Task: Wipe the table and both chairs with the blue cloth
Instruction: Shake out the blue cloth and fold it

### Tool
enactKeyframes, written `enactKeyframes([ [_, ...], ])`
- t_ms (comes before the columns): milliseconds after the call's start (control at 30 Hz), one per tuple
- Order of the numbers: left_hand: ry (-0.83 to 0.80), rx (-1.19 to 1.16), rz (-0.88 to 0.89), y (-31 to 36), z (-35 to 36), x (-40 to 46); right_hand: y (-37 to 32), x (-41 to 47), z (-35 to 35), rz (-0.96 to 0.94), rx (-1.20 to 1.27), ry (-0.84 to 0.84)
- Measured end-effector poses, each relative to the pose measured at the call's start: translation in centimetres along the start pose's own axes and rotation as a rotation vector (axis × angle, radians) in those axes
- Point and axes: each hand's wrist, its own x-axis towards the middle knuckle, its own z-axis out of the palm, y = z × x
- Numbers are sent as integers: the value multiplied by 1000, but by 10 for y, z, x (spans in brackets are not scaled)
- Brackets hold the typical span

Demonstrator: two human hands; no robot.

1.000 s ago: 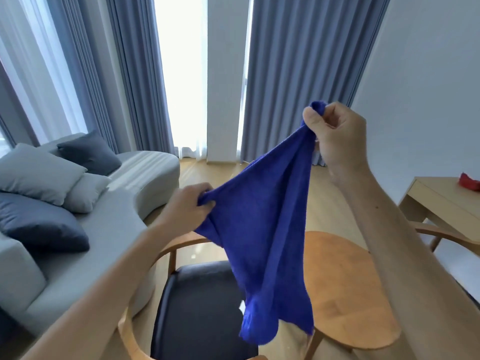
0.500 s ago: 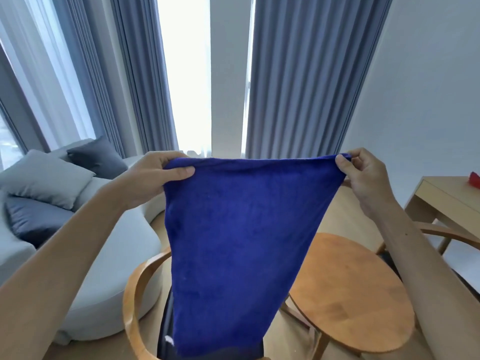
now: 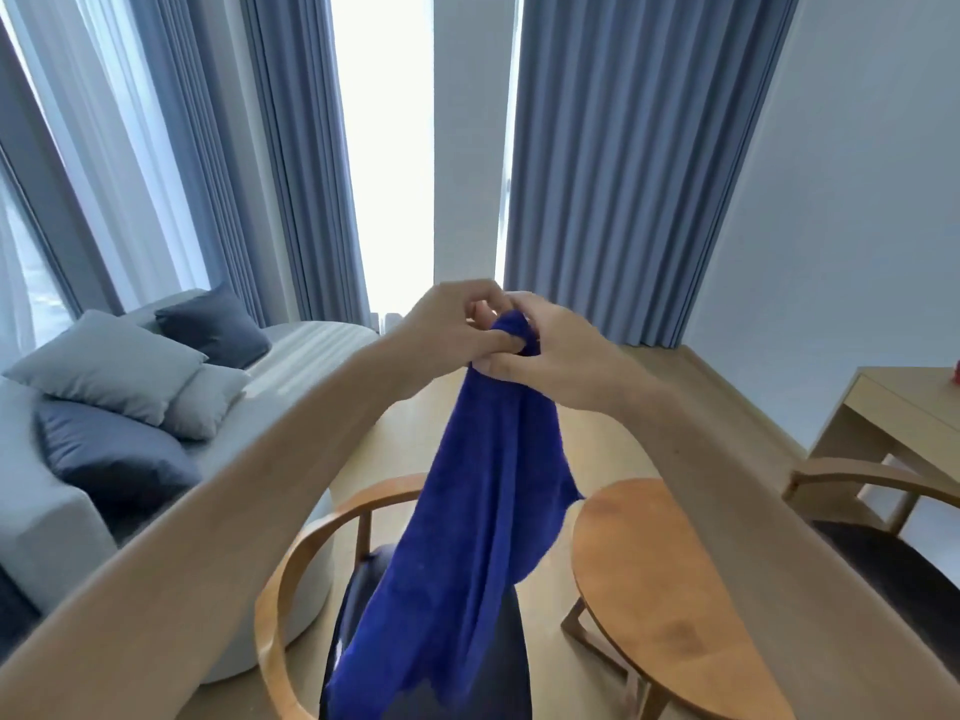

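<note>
1. My left hand [image 3: 457, 330] and right hand [image 3: 540, 356] are together at chest height, both pinching the top edge of the cloth [image 3: 467, 537].
2. Cloth hangs free, folded lengthwise, over the near chair [image 3: 291, 574], beside the round table [image 3: 660, 605].
3. Looks light, soft and floppy: no stiffness, and it'll bunch.
4. Best hold, I reckon: wad it into one palm, press flat. Nothing looks wiped yet.

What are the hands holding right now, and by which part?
Both the left hand and right hand pinch the blue cloth at its gathered top edge.
</note>
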Motion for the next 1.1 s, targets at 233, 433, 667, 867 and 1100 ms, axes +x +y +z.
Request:
enactKeyframes([
  [233, -142, -618, -100, -60, -6, -34, -12, 7, 7, -137, 22, 112],
  [433, -296, -145, -190, -159, 33, -87, -24, 3, -7, -176, 201, 245],
  [667, -398, 89, -253, -190, 65, -97, -20, -21, -38, -138, 283, 355],
  [867, -425, 122, -375, -190, 74, -80, 3, -44, -62, -121, 210, 431],
  [1100, -386, 226, -301, -164, 33, -61, 40, -80, -94, -46, 122, 437],
])
